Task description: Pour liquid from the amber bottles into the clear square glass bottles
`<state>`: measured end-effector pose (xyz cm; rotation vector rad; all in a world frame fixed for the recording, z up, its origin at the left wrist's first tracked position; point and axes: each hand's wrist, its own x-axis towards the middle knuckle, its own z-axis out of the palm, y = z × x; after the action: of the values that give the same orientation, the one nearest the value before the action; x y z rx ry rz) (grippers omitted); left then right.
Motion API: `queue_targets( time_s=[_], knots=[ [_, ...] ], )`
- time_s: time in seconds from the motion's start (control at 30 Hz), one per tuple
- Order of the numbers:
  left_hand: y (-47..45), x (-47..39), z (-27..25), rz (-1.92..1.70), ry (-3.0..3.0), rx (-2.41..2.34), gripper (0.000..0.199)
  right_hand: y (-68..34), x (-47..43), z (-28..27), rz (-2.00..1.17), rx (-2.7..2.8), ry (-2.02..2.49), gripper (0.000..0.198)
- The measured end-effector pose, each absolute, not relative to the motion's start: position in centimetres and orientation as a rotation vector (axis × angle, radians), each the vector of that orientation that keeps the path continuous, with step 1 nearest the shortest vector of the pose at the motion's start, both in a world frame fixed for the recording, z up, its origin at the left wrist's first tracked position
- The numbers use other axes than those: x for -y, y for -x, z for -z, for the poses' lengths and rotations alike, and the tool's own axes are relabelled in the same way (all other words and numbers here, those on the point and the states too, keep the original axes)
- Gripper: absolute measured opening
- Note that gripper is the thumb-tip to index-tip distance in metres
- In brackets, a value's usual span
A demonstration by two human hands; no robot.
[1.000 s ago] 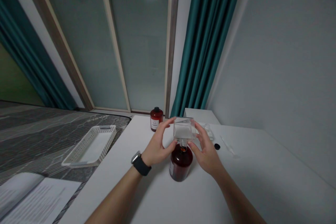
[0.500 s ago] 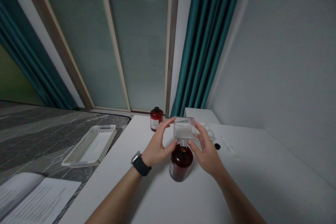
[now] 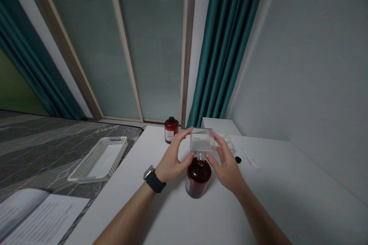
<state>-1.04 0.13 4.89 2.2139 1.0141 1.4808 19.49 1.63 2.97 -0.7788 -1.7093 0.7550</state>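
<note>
Left hand (image 3: 170, 164): thumb and forefinger stood partly spread in a C, gripping the left side of the clear bottle (image 3: 202, 140), forefinger at its top corner, thumb low by its neck.
Right hand (image 3: 228, 168): likewise half open, thumb low by the neck, the other fingers along that bottle's right side.
Clear bottle: squarish, upside down between both hands, its neck pointing into or onto the mouth of the large red bottle (image 3: 198, 180); which of the two could not be told.
Large red bottle: stood upright and uncapped on the white table (image 3: 287, 191).
Watch (image 3: 154, 179): dark-strapped, on the left wrist.
Black cap (image 3: 238, 159): lay right of the right hand, near a slim clear piece (image 3: 249, 159) too faint to name.
Clear items (image 3: 229, 143): partly hidden behind the right hand.
Second bottle (image 3: 171, 125): red, black-capped, white-labelled, upright toward the far end.
Basket (image 3: 119, 157): white, on a grey patterned surface (image 3: 57, 138) left of the table.
Book (image 3: 57, 214): lay open nearer the camera.
</note>
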Motion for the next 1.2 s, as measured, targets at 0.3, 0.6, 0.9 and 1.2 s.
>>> queue_targets(
  time_s=[0.3, 0.6, 0.9, 1.2],
  knots=[
    [1.08, -0.19, -4.83, -1.493, -2.219, -1.005, 0.068, -19.5, -1.57, -2.95, -0.779, 1.698, 0.78, 0.06],
    [1.11, -0.17, -4.88, -1.502, -2.231, -1.001, 0.066, -19.31, -1.49, -3.25, -0.755, 1.687, 0.768, 0.059],
    [1.14, -0.04, -4.97, -1.502, -2.228, -1.014, 0.067, -19.4, -1.57, -3.1, -0.757, 1.695, 0.773, 0.06],
    [1.13, 0.01, -5.13, -1.498, -2.243, -1.011, 0.067, -19.4, -1.54, -3.17, -0.727, 1.695, 0.79, 0.062]
  ],
)
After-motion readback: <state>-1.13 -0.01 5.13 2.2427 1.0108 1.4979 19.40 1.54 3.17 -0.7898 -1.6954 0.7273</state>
